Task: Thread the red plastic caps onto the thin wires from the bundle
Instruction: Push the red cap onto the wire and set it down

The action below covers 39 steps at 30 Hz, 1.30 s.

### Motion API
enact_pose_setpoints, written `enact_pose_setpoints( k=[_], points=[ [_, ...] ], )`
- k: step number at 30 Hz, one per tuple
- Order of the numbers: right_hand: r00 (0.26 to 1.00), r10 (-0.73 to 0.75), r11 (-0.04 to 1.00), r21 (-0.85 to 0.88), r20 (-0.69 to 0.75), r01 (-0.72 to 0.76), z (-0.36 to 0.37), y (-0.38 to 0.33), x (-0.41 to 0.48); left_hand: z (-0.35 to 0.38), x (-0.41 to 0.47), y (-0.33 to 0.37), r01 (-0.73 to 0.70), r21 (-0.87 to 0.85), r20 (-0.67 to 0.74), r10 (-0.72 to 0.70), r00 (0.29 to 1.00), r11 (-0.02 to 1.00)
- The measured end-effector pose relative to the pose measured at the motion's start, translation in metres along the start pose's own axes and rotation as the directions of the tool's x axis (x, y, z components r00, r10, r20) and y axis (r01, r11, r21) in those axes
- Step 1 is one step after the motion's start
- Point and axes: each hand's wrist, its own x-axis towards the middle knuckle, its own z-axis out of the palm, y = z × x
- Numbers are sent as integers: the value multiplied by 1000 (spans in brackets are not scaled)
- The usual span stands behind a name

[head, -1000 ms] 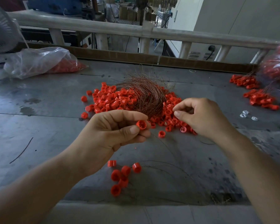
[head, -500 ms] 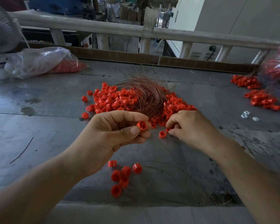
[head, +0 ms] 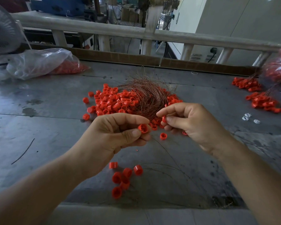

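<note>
The right hand (head: 193, 127) has lifted off the cap pile (head: 110, 103) by the wire bundle (head: 146, 96) on the desk (head: 55, 127), now pinching a fresh cap (head: 164, 119), while the left hand (head: 118, 138) still pinches its own cap (head: 143, 128), so threading likely comes next.

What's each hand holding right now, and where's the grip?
Left hand pinches a red cap by its side wall, open end toward the camera. Right hand pinches a second cap, mostly hidden; grip spot unclear.

Left hand (head: 115, 135), right hand (head: 195, 125) bare; forearms (head: 39, 184) bare.
</note>
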Motion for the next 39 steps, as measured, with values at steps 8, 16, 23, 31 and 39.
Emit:
enact_pose_setpoints(
  k=[8,16,23,31,39],
  points=[
    [999,-42,999,26,31,41,2,-2,-3,-2,-3,-1,-5,32,15,5,1000,999],
    [997,-53,994,100,60,46,4,-3,-4,1,-1,0,3,53,-9,-3,1000,999],
    [993,-94,992,85,65,88,7,-2,-2,1,1,0,0,83,-15,2,1000,997],
    [990,-90,987,144,105,75,7,-3,-4,0,0,0,2,98,-24,0,1000,995],
    [986,-98,989,120,136,81,11,-1,-5,1,0,0,10,113,-24,-8,1000,994]
  ],
)
